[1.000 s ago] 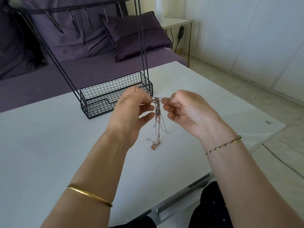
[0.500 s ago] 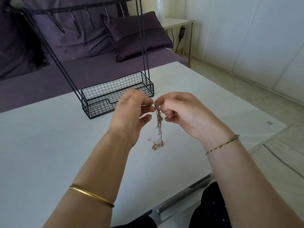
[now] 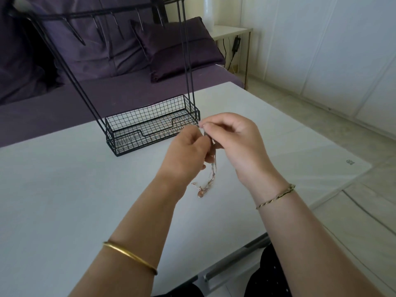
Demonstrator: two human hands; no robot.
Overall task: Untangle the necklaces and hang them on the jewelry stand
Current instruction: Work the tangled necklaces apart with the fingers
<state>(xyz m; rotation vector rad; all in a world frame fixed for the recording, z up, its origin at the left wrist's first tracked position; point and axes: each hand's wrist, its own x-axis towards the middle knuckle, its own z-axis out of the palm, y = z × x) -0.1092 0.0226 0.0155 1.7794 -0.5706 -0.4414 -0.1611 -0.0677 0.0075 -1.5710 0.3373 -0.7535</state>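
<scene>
Jewelry stand [image 3: 150,129] just beyond hands

The tangled thin rose-gold metal necklaces [image 3: 211,174] glint faintly, and their pendant [image 3: 199,194] is glossy. The black wire-mesh metal jewelry stand [image 3: 137,131] looks matt. The white counter [image 3: 64,189] is smooth and matt. The purple cloth cushion [image 3: 175,46] has a soft sheen. My plain gold metal bangle [image 3: 130,257] is polished, and my twisted gold bracelet [image 3: 276,196] looks ropy.
</scene>
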